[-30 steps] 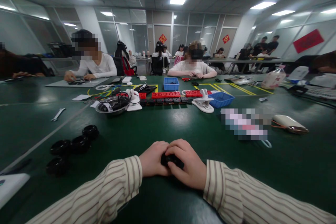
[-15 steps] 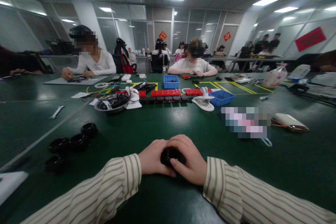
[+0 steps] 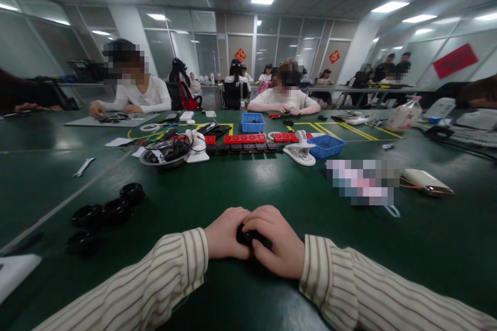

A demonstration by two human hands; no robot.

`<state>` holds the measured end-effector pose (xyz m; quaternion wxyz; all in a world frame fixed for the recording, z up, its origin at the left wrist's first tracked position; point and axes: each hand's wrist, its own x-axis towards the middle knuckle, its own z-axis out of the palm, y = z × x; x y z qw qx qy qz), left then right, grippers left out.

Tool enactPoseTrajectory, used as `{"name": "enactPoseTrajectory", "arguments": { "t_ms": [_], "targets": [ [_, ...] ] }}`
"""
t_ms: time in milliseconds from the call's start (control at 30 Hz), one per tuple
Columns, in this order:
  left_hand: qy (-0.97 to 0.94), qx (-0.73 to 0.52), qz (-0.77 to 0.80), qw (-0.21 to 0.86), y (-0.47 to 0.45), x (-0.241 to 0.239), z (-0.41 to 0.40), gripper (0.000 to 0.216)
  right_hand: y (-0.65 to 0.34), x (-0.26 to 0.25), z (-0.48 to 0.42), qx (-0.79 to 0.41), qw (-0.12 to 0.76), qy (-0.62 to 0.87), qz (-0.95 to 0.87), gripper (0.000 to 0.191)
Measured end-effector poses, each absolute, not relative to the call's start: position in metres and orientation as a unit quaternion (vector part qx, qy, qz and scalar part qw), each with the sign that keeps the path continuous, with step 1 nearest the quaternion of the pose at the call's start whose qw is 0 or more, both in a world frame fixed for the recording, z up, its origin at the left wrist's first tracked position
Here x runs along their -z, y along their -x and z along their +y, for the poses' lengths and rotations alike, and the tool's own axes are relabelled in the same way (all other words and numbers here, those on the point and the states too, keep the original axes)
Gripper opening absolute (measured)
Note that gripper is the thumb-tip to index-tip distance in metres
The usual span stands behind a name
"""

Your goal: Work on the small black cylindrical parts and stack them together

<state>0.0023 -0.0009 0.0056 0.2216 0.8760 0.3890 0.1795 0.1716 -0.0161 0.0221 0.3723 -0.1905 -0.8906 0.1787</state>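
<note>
My left hand [image 3: 224, 234] and my right hand [image 3: 276, 240] rest together on the green table [image 3: 272, 186] near its front edge. Both are closed round a small round black part [image 3: 247, 237], which shows only as a dark patch between the fingers. Striped sleeves cover both forearms. To the left lie several black ring-shaped parts [image 3: 104, 212] of the same kind, apart from my hands.
A metal bowl of cables [image 3: 165, 154], red and black power strips [image 3: 244, 143], blue bins [image 3: 326, 146], a white clamp tool [image 3: 300, 152], a wrench [image 3: 84, 166] and a white power bank [image 3: 426, 182] lie farther back. Other people sit across the table.
My right fingers have curled back over the black part, which showed more half a second ago. Both hands stay in the same spot.
</note>
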Motion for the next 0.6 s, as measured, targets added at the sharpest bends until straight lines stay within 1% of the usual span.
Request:
{"name": "enactPoseTrajectory", "arguments": {
  "t_ms": [100, 167, 267, 400, 467, 533, 600],
  "targets": [
    [-0.884, -0.162, 0.376, 0.226, -0.0029, -0.0087, -0.0003, 0.024, -0.1729, -0.0227, -0.0149, -0.179, 0.368, 0.141, -0.902, 0.026],
    [-0.884, -0.157, 0.374, 0.233, -0.0033, -0.0112, -0.0006, 0.028, -0.1737, -0.0225, -0.0139, -0.179, 0.362, 0.129, -0.906, 0.028],
    [-0.878, -0.161, 0.381, 0.24, -0.0028, -0.0138, -0.0015, 0.041, -0.1747, -0.0211, -0.0125, -0.182, 0.367, 0.144, -0.901, 0.03],
    [-0.863, -0.167, 0.406, 0.252, -0.0014, -0.0137, -0.0025, 0.065, -0.1748, -0.0168, -0.0104, -0.173, 0.387, 0.229, -0.876, 0.029],
    [-0.861, -0.173, 0.407, 0.25, -0.0016, -0.0125, -0.0027, 0.07, -0.174, -0.0148, -0.0094, -0.164, 0.381, 0.267, -0.87, 0.031],
    [-0.863, -0.175, 0.411, 0.236, -0.0026, -0.0112, -0.0029, 0.064, -0.1728, -0.0137, -0.0087, -0.155, 0.365, 0.288, -0.872, 0.031],
    [-0.863, -0.173, 0.421, 0.218, -0.0039, -0.0102, -0.0031, 0.051, -0.1717, -0.0138, -0.0086, -0.147, 0.351, 0.298, -0.875, 0.028]
  ]
}}
